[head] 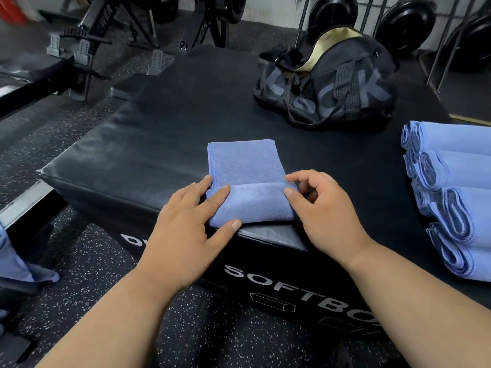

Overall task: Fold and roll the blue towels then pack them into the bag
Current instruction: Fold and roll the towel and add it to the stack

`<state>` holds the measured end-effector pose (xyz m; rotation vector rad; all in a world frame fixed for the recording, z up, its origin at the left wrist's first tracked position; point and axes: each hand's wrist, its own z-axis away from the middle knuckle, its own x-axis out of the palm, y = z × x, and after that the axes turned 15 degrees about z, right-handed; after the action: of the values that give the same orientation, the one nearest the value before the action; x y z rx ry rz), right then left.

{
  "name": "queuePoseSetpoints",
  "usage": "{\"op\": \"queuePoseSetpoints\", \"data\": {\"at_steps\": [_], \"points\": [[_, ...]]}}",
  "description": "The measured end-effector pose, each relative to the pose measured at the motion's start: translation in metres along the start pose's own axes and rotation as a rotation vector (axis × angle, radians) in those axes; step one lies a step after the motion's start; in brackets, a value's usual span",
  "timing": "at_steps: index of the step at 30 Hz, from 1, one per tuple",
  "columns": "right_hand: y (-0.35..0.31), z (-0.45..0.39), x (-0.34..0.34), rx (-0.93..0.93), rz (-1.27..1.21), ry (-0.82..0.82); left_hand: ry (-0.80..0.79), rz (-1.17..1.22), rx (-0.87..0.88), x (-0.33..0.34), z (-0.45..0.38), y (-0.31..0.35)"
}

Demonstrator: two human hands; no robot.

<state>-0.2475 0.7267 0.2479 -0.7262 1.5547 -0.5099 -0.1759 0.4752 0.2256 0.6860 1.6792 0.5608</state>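
Both hands, left (190,221) flat-fingered, right (322,208) pinching, on the half-rolled blue towel (249,187) between them.

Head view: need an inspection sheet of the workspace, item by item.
Surface: black padded soft box, lettering on its front side.
Job's things: folded blue towel at the near edge, its near end turned over into the start of a roll; four rolled towels in a row at the right; black bag at the far side, top open showing a gold lining.
Clutter: loose blue cloth at the left, off the box.
Grippers: left hand rests straight fingers on the roll's left end; right hand pinches its right end.
Cables: nothing seen.
Surroundings: speckled rubber floor, rack frames and weight plates behind.
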Motion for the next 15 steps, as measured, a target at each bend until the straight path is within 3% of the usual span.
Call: {"op": "queuePoseSetpoints", "data": {"at_steps": [6, 15], "points": [[-0.002, -0.001, 0.0, 0.032, -0.062, -0.055, 0.085, 0.092, -0.001, -0.001, 0.001, 0.005], [-0.006, -0.002, 0.0, 0.037, -0.171, 0.023, 0.194, 0.283, -0.167, 0.001, -0.013, 0.009]]}}
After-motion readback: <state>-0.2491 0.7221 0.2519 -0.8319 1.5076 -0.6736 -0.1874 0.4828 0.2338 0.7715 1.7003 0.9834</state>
